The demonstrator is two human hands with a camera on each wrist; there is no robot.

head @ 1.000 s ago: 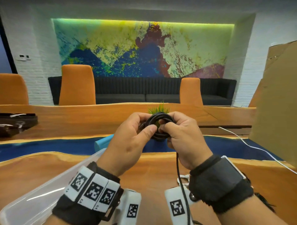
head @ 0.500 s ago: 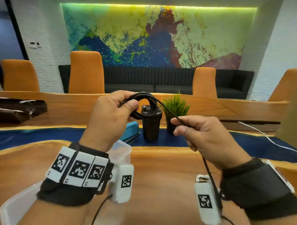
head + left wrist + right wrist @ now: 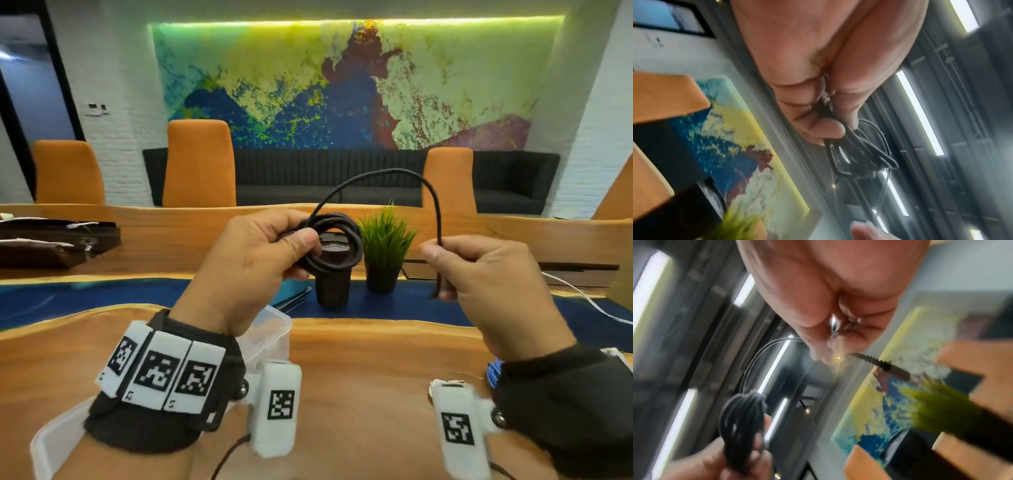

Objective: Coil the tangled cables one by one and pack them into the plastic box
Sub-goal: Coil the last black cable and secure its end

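Observation:
My left hand (image 3: 274, 246) grips a black braided cable (image 3: 337, 245) wound into a small coil, thumb pressed on the loops; the left wrist view shows the loops (image 3: 857, 155) pinched between thumb and fingers. From the coil the free length arcs up and right to my right hand (image 3: 455, 263), which pinches it near its plug end (image 3: 888, 368). Both hands are raised above the wooden table (image 3: 359, 370). The clear plastic box (image 3: 270, 329) lies low on the left, mostly hidden behind my left wrist.
Behind the hands stand a dark cylinder (image 3: 332, 287) and a small potted plant (image 3: 383, 250) on the blue strip. A white cable (image 3: 582, 294) runs along the right. A blue cable (image 3: 495, 373) peeks out by my right wrist. Dark folders (image 3: 51, 243) lie far left.
The hands, together on the coil a second ago, have parted. My right hand slid out along the cable to its end, and the free length now arcs between the hands.

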